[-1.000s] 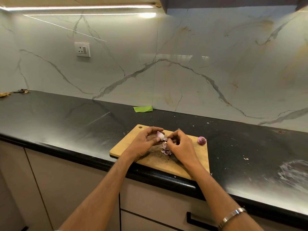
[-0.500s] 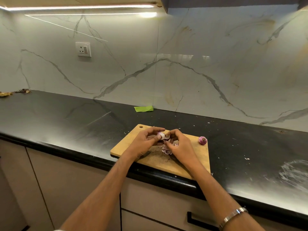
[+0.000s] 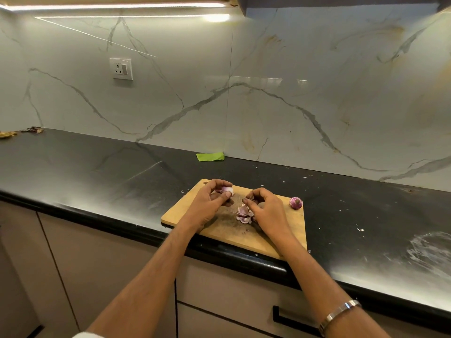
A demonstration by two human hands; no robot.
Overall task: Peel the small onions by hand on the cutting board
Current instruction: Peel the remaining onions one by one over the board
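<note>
**Peeling small onions, one in hand and one waiting**

Holding a pale, mostly bare onion (image 3: 227, 190) over the far left part of the cutting board (image 3: 290, 236), the left hand (image 3: 211, 203) is curling its thumb and fingers around it. The right hand (image 3: 266, 209) is hovering just to the right, apart from the onion, with its fingertips drawn together; whether they are pinching a scrap of skin is too small to tell. A heap of purple peels (image 3: 244, 214) is lying on the board between the two hands, close by the right one.

By the look of it, the step in hand is stripping the last skin from the held onion. A second onion (image 3: 295, 203), with its purple skin on, is sitting near the board's far right corner. The next move is probably calling for the right hand to drop any scrap onto the heap, the left to set the clean onion down, and then a reach to the right for the unpeeled one.
</note>
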